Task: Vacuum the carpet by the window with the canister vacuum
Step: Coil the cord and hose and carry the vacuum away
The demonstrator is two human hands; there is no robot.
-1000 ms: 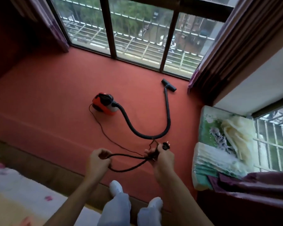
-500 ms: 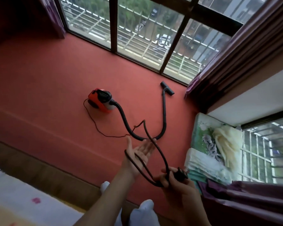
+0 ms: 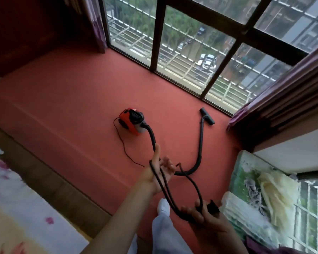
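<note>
**Cord stretched between parted hands**

A second ago the hands worked side by side. Now the left hand (image 3: 159, 172) has reached forward and opened, and the right hand (image 3: 205, 218) has drawn back toward the body.

The right hand's fingers curl round the gathered strands of the power cord (image 3: 194, 184). The black plug (image 3: 212, 206) juts out just beside them. From there the loops run up to the left hand, which lies palm up with its fingers straight and spread. The strands rest across the palm and nothing closes on them.

A thin length of the cord trails from the left hand over the red carpet (image 3: 72, 107) to the rear of the canister vacuum (image 3: 131, 121), which stands about mid-carpet. Its hose (image 3: 200, 151) dips toward the carpet's near edge, passes behind the left hand, then climbs to the nozzle (image 3: 207, 116). The nozzle lies near the window (image 3: 182, 43) edge, toward the right corner by the curtain (image 3: 283, 99).

Folded bedding (image 3: 246, 208) sits at the carpet's right edge.
</note>
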